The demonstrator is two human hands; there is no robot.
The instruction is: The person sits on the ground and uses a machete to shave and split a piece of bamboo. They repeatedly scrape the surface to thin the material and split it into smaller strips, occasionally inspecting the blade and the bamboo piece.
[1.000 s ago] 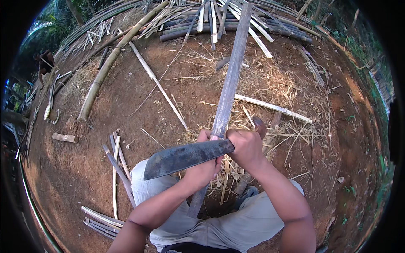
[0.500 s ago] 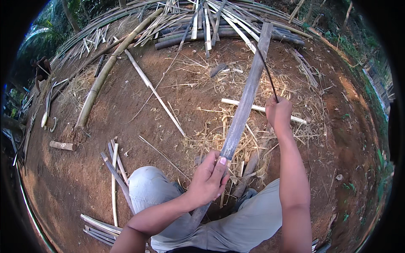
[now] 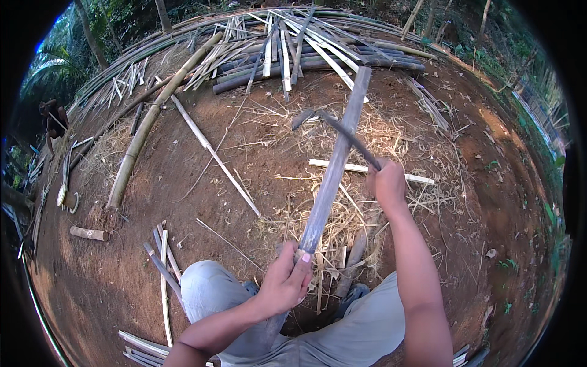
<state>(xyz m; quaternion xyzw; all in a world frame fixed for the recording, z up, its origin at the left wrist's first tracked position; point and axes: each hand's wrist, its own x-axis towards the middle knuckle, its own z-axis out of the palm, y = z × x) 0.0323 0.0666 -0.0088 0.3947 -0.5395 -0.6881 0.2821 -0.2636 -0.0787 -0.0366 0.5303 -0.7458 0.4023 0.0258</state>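
Note:
My left hand (image 3: 284,281) is closed around the lower part of a long grey-brown bamboo slat (image 3: 327,189), thumb on top. The slat slants up and away to the right, its lower end running down between my knees. In my closed right hand (image 3: 387,186) is a long dark-bladed knife (image 3: 358,144), its handle hidden in the fist. The blade lies across the upper half of the slat, its tip pointing far left; whether it touches the surface is hard to tell. Curly shavings (image 3: 287,214) cover the ground beneath.
A pale strip (image 3: 409,177) lies on the shavings behind the slat. A thick bamboo pole (image 3: 137,140) leans at the left, by a heap of poles and split strips (image 3: 257,70). More strips (image 3: 164,287) lie beside my left knee. A person (image 3: 54,119) is at the far left.
My right hand has moved down and left, and the knife has swung from beside the slat to lie across it. The view has tilted, so slat and left hand appear lower.

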